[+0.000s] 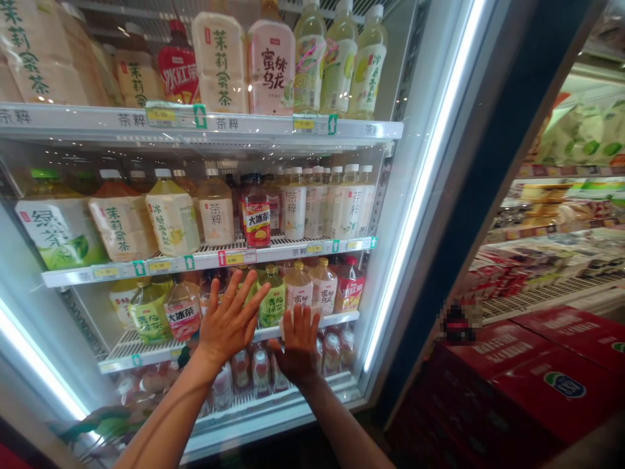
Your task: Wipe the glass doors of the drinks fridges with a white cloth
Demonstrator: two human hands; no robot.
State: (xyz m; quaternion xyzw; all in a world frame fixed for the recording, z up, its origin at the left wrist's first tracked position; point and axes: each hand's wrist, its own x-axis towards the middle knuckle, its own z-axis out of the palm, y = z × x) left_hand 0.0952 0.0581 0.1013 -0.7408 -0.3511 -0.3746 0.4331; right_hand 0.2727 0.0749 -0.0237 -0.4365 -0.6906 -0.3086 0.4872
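Observation:
Both my hands reach forward in front of a lit drinks cooler (244, 127). My left hand (228, 320) is held up with its fingers spread, overlapping the lower shelf and hiding some bottles. Beside it, slightly lower, my right hand (299, 342) also has its fingers apart and holds nothing. Whether either palm touches the cooler's glass I cannot tell. Between and behind the hands show a green tea bottle (272, 303) and a pale-labelled bottle (299, 284). A red-capped bottle (350, 286) stands farther right on that shelf. Above them is a dark-capped bottle (256, 215) with a red and black label.
Large jugs (219, 65) fill the top shelf, and slim white-labelled bottles (295, 208) stand on the middle one. A bright light strip (430, 163) runs down the cooler's right side. Red cartons (551, 384) are stacked at the right, below shelves of packaged goods (576, 202).

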